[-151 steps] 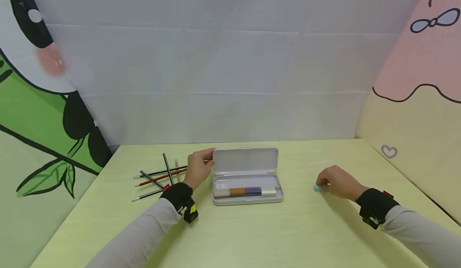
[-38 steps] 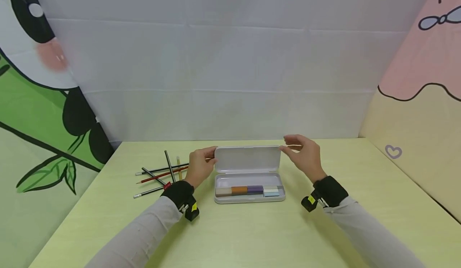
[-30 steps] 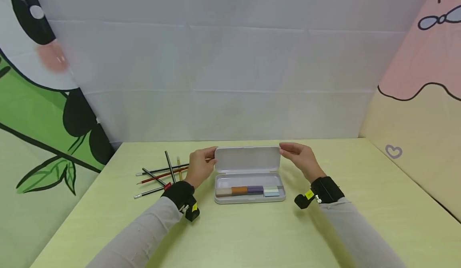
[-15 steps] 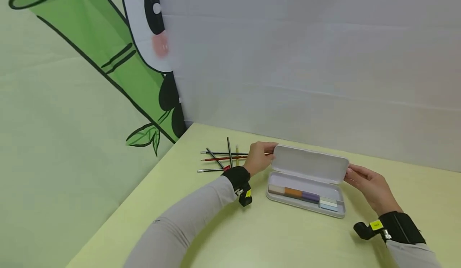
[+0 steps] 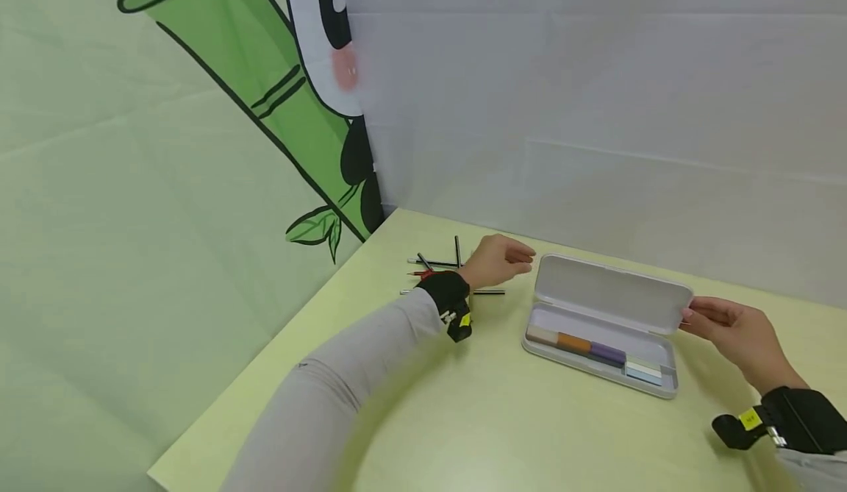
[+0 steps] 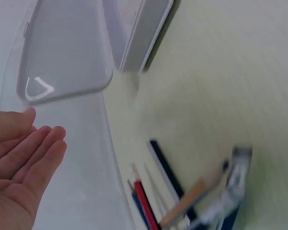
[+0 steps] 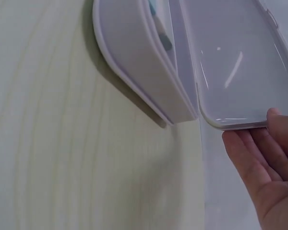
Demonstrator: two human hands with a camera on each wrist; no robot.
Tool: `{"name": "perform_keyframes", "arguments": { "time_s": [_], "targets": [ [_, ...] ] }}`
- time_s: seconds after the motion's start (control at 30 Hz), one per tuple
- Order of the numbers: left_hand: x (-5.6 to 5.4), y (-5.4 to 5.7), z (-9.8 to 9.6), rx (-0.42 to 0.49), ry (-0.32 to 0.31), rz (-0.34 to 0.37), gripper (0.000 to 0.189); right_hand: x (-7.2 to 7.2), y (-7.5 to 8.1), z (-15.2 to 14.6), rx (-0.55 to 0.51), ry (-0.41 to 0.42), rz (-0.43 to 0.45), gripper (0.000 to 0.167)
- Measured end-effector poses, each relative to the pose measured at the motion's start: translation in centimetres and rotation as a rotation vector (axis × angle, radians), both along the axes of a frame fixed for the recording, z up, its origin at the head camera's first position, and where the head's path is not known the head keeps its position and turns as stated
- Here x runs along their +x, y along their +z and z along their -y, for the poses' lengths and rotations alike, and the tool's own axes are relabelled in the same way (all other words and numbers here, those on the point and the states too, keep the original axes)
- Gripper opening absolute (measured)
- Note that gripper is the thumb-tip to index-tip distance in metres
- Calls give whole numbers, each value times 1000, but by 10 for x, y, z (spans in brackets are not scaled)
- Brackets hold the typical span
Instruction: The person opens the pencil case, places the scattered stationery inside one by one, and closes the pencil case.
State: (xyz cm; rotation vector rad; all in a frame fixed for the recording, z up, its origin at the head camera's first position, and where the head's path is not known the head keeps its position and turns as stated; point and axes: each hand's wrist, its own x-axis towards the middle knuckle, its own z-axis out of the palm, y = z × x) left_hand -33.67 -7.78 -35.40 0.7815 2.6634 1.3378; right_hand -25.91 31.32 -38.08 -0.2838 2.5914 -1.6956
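Observation:
A white pencil case (image 5: 595,376) stands with its lid (image 5: 612,293) raised. A row of beige, orange (image 5: 573,343), purple (image 5: 607,353), white and light blue blocks lies along its front compartment. My right hand (image 5: 744,334) pinches the lid's right edge between thumb and fingers, as the right wrist view also shows. My left hand (image 5: 498,260) is off the lid, just left of it, fingers loosely extended and holding nothing. Several pencils (image 5: 457,249), one of them red (image 6: 146,203), lie crossed on the table, partly hidden behind the left hand and wrist.
The pale yellow table (image 5: 463,418) ends at a white cloth wall (image 5: 595,109) behind the case. A green panel (image 5: 165,271) with a bamboo drawing borders the left side. Black wrist cameras (image 5: 459,323) are strapped to both wrists.
A light blue block from the right was put into the case. My right hand has taken the lid's right edge; my left hand has let go and moved left. The head view turned left.

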Motion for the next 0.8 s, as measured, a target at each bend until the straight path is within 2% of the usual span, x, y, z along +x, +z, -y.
{"name": "perform_keyframes", "arguments": {
  "time_s": [0.03, 0.17, 0.2, 0.23, 0.27, 0.37, 0.47, 0.53, 0.6, 0.73, 0.8],
  "targets": [
    [-12, -7, 11, -3, -24, -30, 34, 0, 1, 0, 19, -3, -1, 38],
    [-24, -5, 45, -56, -4, -47, 36, 0, 5, -1, 111, -21, 1, 13],
    [-25, -5, 53, -69, 11, -48, 36, 0, 5, 0, 126, -22, 0, 14],
    [-26, -6, 61, -88, 30, -54, 35, 0, 5, 0, 142, -23, -3, 21],
    [-18, 3, 66, -133, 62, -39, 34, 0, 5, 0, 154, -25, -5, 31],
    [-16, -1, 81, -245, 78, -103, 30, -1, 5, 0, 205, -31, -7, 51],
    [-14, -7, 90, -403, 48, -198, 29, -1, 5, -2, 241, -40, 10, 59],
    [-14, -13, 93, -500, 11, -260, 31, -1, 5, -3, 231, -45, 13, 58],
    [-15, -17, 94, -595, -26, -318, 34, -1, 3, -3, 184, -45, 14, 51],
    [-14, -21, 93, -725, -66, -429, 39, -1, 0, -2, 87, -35, -16, 15],
    [-14, -20, 93, -774, -73, -481, 37, -1, 0, 0, 62, -28, -30, 15]
  ]
}}
